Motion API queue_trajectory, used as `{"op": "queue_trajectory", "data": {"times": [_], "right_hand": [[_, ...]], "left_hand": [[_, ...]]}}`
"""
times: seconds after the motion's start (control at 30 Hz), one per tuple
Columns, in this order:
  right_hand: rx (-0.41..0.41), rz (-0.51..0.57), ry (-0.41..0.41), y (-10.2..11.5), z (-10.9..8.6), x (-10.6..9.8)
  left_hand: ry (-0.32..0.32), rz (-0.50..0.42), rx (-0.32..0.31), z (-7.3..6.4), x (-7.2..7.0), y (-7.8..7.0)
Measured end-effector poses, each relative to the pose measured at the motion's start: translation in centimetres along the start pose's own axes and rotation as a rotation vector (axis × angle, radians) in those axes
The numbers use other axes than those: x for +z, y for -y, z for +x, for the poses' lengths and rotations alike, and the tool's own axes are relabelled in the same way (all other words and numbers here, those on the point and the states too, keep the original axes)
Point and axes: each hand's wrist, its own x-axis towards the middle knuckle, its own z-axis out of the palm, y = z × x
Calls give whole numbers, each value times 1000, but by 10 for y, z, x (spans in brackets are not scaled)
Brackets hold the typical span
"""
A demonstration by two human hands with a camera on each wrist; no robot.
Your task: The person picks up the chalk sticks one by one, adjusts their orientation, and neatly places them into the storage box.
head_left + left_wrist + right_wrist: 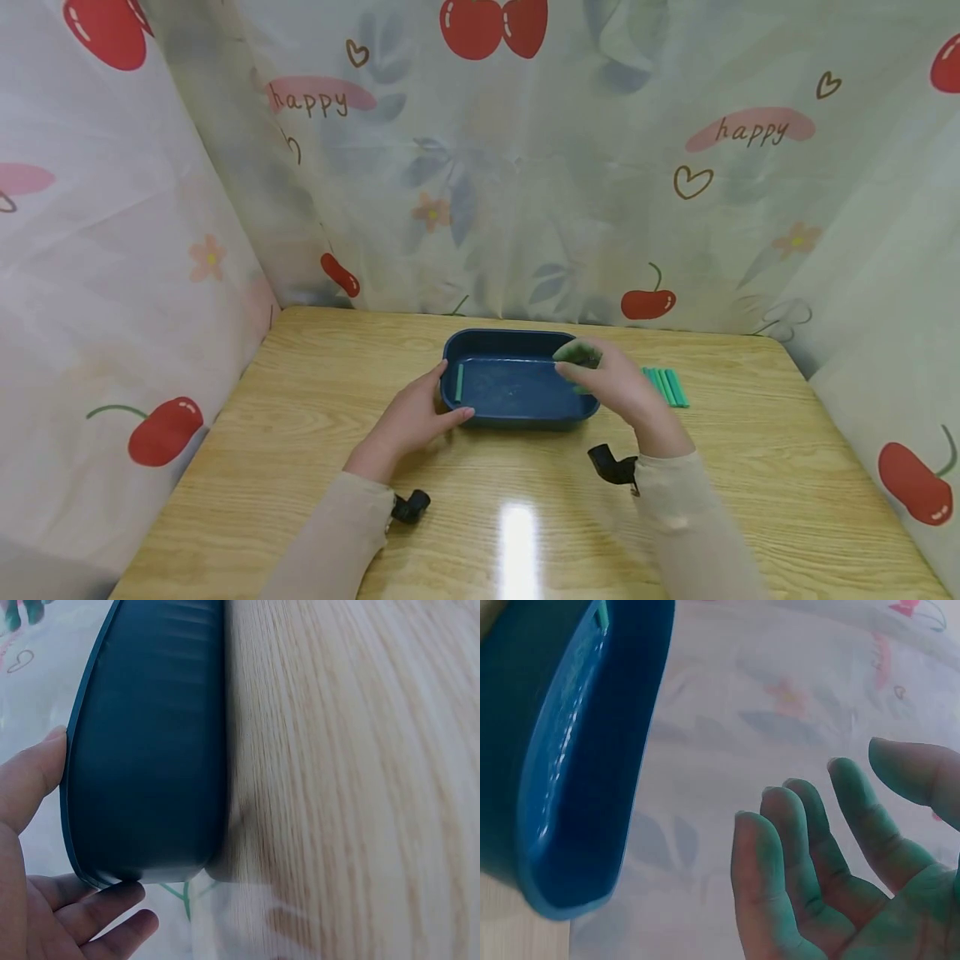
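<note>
Dark-blue, round-cornered plastic tub (517, 422) on wood-grain worktop (337, 358) | your left hand (416, 417) grips its left end; right hand (618, 379) empty, fingers loosely parted | slim green sticks (677, 388) rowed right of tub: probably light, roll-prone; pinch mid-length

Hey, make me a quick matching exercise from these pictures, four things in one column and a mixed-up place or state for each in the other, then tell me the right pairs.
Column one
1. left hand
2. right hand
3. single green stick
4. row of green sticks

Column two
A. on the table, right of the blue bin in the head view
B. touching the bin's rim
C. fingers apart, holding nothing
D. inside the bin, near its left end in the head view

Right pairs: 1-B, 2-C, 3-D, 4-A
</note>
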Motion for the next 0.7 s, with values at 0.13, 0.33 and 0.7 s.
{"op": "queue_trajectory", "data": {"times": [0.13, 0.33, 0.7], "right_hand": [[-4, 4, -53, -6, -8, -8], [25, -46, -159, -23, -18, -23], [100, -104, -302, -58, -33, -51]], "left_hand": [[0, -6, -3, 0, 0, -1], [-3, -9, -7, -1, 0, -1], [-2, -11, -11, -1, 0, -1]]}}
